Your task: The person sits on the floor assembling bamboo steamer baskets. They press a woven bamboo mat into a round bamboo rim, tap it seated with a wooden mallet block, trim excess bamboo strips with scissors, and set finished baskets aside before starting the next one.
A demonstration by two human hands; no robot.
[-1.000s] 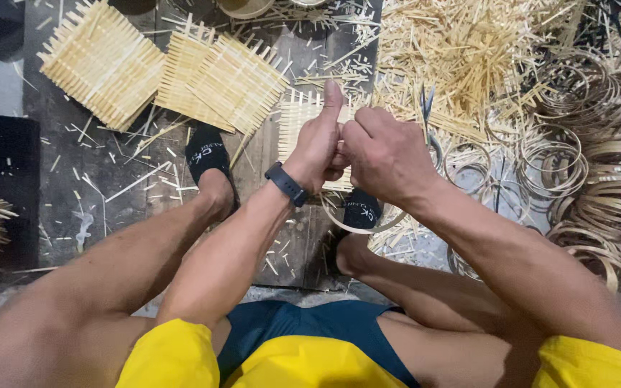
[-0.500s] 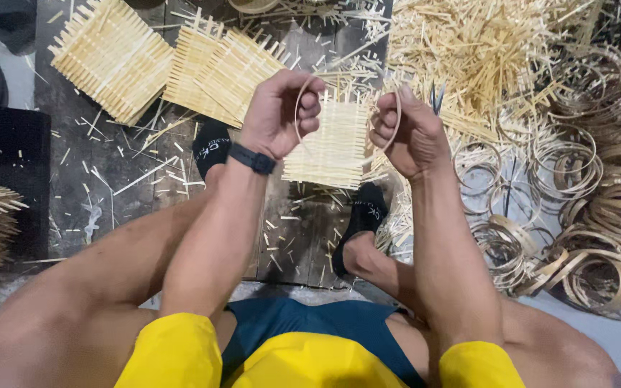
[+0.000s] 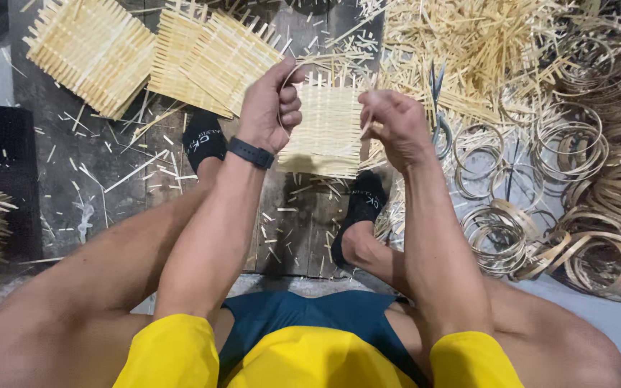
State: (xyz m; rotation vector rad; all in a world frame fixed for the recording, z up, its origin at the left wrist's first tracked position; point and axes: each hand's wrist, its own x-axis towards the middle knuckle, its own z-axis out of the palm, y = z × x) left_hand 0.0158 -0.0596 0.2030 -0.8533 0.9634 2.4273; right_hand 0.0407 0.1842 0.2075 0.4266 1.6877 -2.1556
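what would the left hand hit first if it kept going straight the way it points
Probably the woven mat lying just beyond the left hand, which points away from the body. Depth is unclear: the hand seems raised above the floor, so it might pass over it.

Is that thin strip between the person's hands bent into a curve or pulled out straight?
Bent. The thin strip arcs up from the left hand toward the right hand, above a woven mat on the floor.

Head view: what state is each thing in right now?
Left hand: closed on a thin strip.
Right hand: pinching the strip's other end.
Thin strip: bent into a curve.
Woven mat: flat on the floor, ends untrimmed.
Scissors: lying on the floor.
Hoops: piled loose.
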